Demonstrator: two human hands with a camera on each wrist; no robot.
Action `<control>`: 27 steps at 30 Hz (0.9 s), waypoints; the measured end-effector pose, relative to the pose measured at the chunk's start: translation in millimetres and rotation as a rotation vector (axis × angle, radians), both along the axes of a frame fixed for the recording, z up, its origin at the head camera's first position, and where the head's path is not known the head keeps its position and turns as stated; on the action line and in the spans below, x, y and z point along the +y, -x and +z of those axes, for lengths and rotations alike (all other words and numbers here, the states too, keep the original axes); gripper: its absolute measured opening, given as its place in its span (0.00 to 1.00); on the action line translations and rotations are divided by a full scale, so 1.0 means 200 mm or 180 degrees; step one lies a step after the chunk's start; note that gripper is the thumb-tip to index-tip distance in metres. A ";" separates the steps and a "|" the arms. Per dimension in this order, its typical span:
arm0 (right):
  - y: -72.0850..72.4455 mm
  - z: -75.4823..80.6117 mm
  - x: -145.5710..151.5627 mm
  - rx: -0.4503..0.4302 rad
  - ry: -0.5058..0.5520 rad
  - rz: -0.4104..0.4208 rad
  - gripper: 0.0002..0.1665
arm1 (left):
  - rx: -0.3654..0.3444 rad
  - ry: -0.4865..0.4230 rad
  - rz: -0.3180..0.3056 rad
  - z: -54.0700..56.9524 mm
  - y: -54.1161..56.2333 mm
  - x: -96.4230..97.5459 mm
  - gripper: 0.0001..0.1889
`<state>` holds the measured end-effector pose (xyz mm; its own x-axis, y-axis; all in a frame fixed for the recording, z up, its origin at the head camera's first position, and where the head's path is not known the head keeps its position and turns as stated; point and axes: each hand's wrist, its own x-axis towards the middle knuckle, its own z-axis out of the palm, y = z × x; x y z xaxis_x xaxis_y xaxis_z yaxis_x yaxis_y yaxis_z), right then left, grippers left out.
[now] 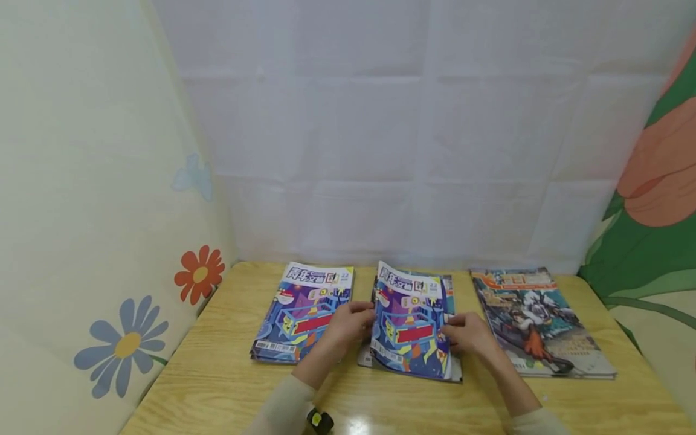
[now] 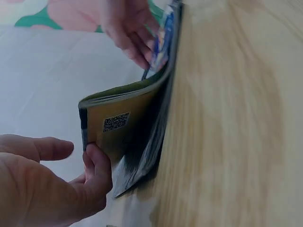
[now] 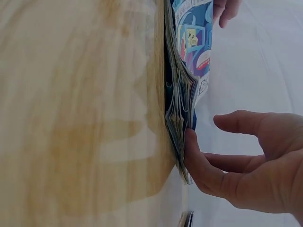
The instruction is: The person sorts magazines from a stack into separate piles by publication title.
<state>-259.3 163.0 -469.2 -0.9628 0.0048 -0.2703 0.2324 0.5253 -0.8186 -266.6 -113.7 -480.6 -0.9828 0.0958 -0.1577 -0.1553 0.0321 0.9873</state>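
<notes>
A purple-and-blue magazine (image 1: 408, 332) lies slightly askew on top of the middle pile. At its left edge is my left hand (image 1: 350, 329); the left wrist view shows the fingers touching the raised edge, the thumb apart from it, and a yellowish back cover (image 2: 102, 125) with a QR code beneath. My right hand (image 1: 470, 333) is on the opposite side. Its fingertips touch the page edges (image 3: 182, 101) there, while the thumb stands off the cover. Underneath, the lower magazines (image 1: 455, 368) of the pile are mostly hidden.
To the left sits a pile of magazines (image 1: 304, 320) with the same purple cover. A grey-and-orange pile (image 1: 544, 326) lies to the right. All rest on a wooden table (image 1: 201, 374), with a white cloth (image 1: 348, 133) behind. A small black object (image 1: 321, 421) is near the left sleeve.
</notes>
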 end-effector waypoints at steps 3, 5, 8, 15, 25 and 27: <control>0.00 0.00 0.00 0.0015 0.0059 -0.0016 0.25 | -0.0301 -0.0338 -0.0155 -0.01 0.01 0.00 0.26; 0.00 0.00 0.00 0.0026 0.0095 -0.0021 0.24 | -0.0351 -0.0389 -0.0272 -0.01 0.01 0.00 0.28; 0.00 -0.01 0.00 0.0042 0.0113 -0.0018 0.24 | -0.0300 -0.0284 -0.0366 -0.02 0.01 0.00 0.30; 0.01 0.00 0.02 -0.0039 0.0130 -0.0052 0.23 | -0.0184 -0.0252 -0.0374 -0.03 0.01 0.00 0.29; 0.02 -0.01 0.04 0.0056 0.0122 0.0037 0.30 | 0.0094 -0.0549 -0.0291 0.03 -0.01 0.01 0.26; 0.02 0.00 0.04 0.0136 0.0152 0.0064 0.31 | 0.0163 -0.0580 -0.0311 0.05 -0.01 0.01 0.27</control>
<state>-263.2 170.4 -469.1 -0.9732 -0.0267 -0.2285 0.1865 0.4896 -0.8517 -264.2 -110.8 -470.4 -0.9738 0.2132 -0.0791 -0.1096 -0.1352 0.9847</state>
